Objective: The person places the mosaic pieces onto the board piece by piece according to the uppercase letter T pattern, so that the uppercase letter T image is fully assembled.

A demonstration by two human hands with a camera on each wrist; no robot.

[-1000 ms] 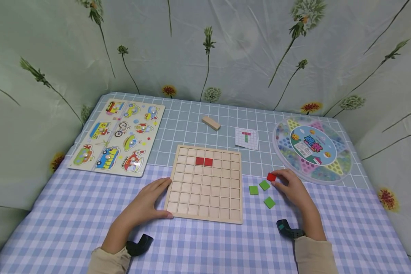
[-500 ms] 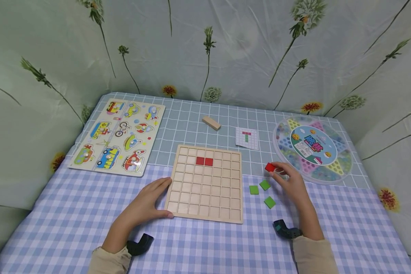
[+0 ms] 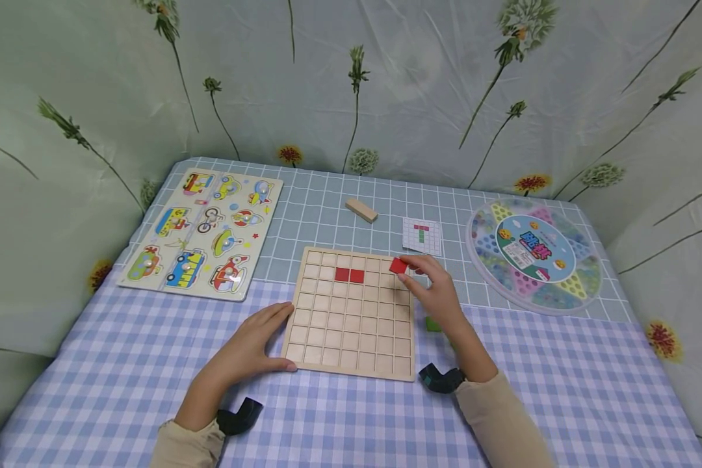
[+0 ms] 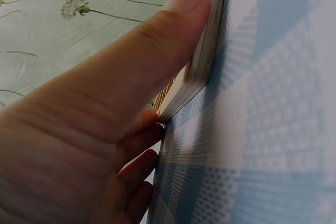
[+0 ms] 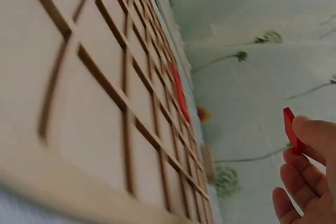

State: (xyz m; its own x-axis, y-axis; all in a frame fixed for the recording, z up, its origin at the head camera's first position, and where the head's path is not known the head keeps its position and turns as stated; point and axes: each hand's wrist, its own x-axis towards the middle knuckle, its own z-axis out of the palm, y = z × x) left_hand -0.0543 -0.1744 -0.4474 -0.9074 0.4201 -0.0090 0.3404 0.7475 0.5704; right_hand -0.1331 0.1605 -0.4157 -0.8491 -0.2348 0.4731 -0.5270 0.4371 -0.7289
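Between the thumb and fingers of my right hand [image 3: 435, 289] is a red square tile [image 3: 398, 265], pinched above the far right part of the wooden grid board [image 3: 357, 325]. The right wrist view shows this red tile [image 5: 290, 129] tilted and apart from the board. Two red tiles [image 3: 349, 275] lie side by side in cells of the board's second row. My left hand [image 3: 248, 344] rests at the board's near left corner, its fingers along the left edge and its thumb [image 4: 181, 3] at the front edge. A green tile [image 3: 433, 324] shows right of the board, partly behind my right forearm.
Behind the board lie a wooden block [image 3: 361, 210] and a pattern card [image 3: 422, 235] with a red and green T. A vehicle puzzle board [image 3: 201, 231] sits at left. A round clear game box [image 3: 535, 253] stands at right.
My right hand has lifted the red tile from beside the green ones and carried it left over the board. Its forearm now covers most of the green tiles. The left hand stays put.
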